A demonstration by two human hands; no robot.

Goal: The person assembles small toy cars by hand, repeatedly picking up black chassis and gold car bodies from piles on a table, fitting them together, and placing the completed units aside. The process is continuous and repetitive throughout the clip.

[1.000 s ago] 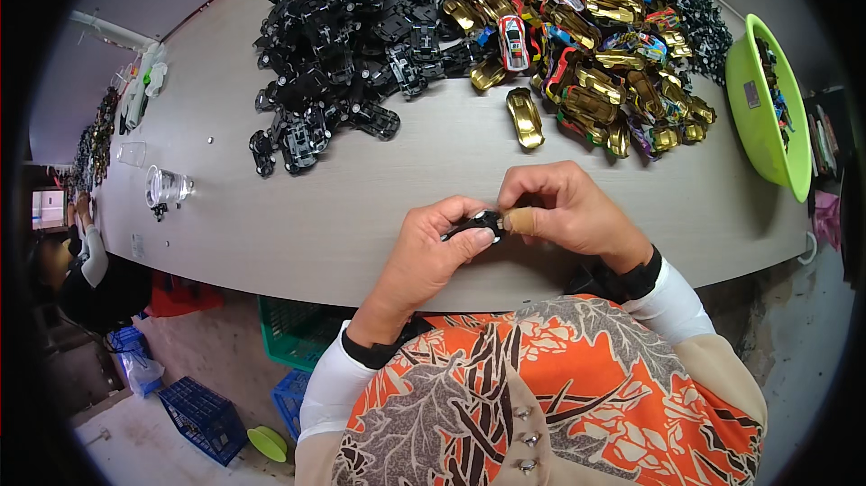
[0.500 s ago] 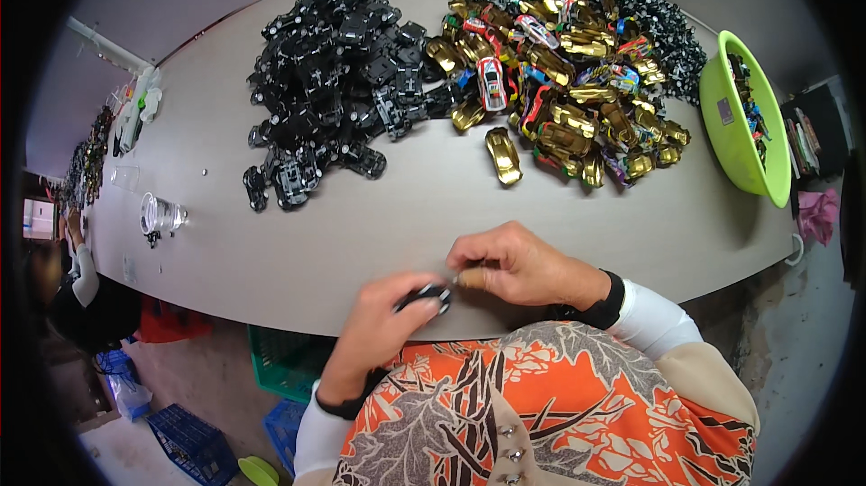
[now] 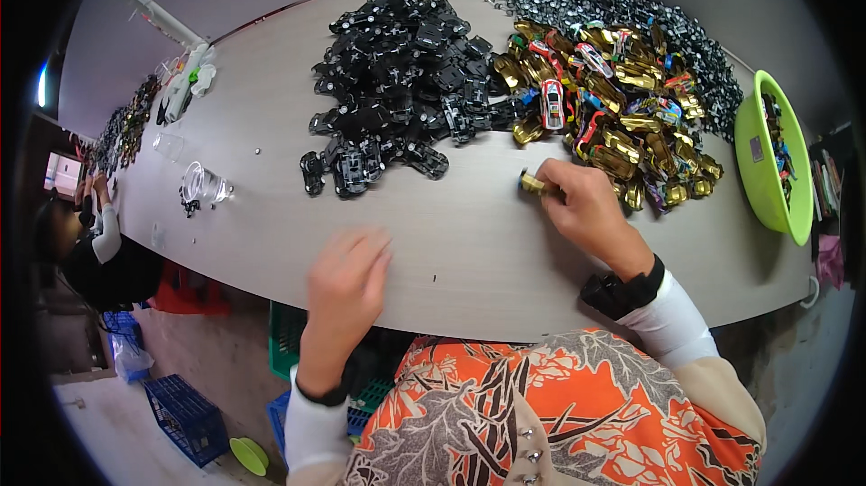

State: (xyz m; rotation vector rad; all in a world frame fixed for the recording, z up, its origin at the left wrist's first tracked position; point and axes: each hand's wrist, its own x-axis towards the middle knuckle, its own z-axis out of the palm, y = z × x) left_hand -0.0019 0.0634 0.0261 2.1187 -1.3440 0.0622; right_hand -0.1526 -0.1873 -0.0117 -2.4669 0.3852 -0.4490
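My right hand (image 3: 586, 211) is closed on a gold toy car body (image 3: 534, 183), at the near edge of a heap of gold and coloured car bodies (image 3: 622, 125). My left hand (image 3: 347, 279), blurred by motion, hovers over the near part of the table with its fingers stretched out. Nothing shows in it. Between my hands a tiny dark piece (image 3: 435, 279) lies on the table. Beyond my left hand is a pile of black toy car chassis (image 3: 397, 80).
Small wheel parts (image 3: 631, 13) are heaped along the far edge of the table (image 3: 271, 233). A lime-green basin (image 3: 749, 161) stands at the right. Clear cups (image 3: 203, 184) are at the left, where another person (image 3: 99, 238) works. Crates (image 3: 185, 414) stand below.
My right hand has moved forward to the car body heap and grasped a gold body. My left hand has moved left, and the black chassis it held no longer shows in it. The view has shifted.
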